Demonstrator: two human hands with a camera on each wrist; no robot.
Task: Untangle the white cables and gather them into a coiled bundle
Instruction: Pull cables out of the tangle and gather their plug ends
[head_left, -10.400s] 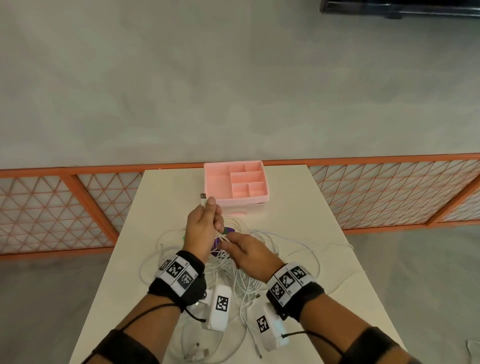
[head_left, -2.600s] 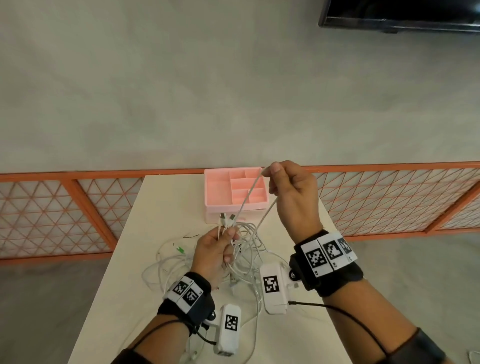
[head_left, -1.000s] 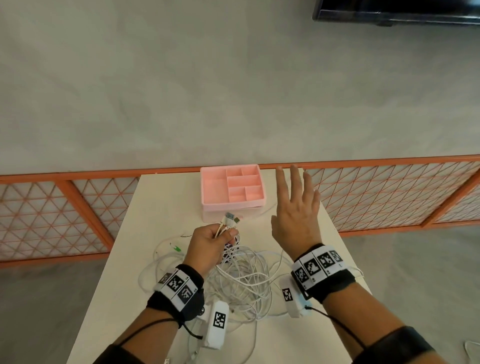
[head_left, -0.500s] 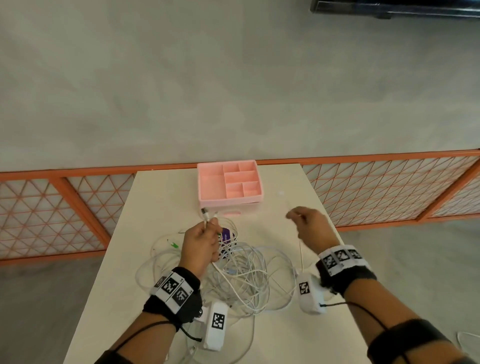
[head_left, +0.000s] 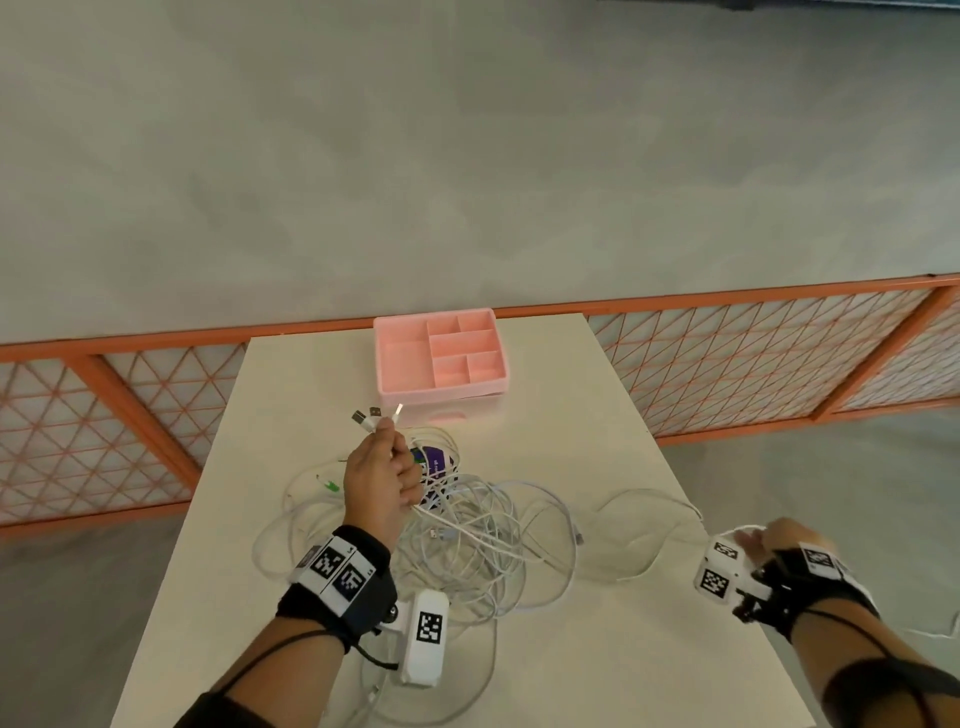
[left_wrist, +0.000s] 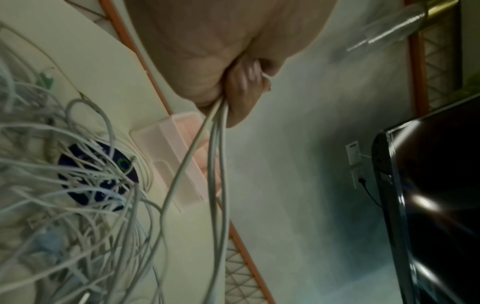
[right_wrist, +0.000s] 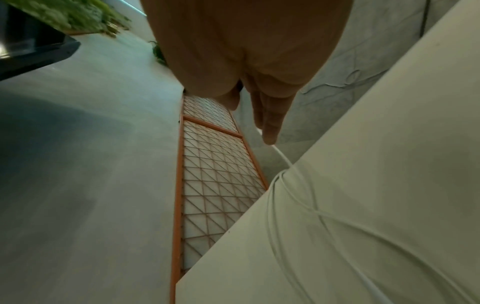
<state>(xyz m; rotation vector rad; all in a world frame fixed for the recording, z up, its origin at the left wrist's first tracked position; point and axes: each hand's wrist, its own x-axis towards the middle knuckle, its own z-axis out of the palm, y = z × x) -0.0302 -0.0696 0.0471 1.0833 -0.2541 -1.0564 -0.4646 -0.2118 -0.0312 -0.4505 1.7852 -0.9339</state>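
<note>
From the head view, the left hand (head_left: 382, 480) clamps three plug ends above the white cables (head_left: 470, 535) heaped on the bench (head_left: 571, 665); the pink tray (head_left: 440, 358) holds nothing.

At the left wrist, strands run taut; pulling may tighten knots.

At the right wrist, the right hand (right_wrist: 262, 107) pinches one strand (right_wrist: 281, 157) beyond the edge; it may slip.

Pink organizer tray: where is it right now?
Head view: the pink organizer tray sits at the table's far edge, near centre, just beyond the connector ends held up by the left hand.

Pink organizer tray (head_left: 385, 370) — table (head_left: 291, 395).
</note>
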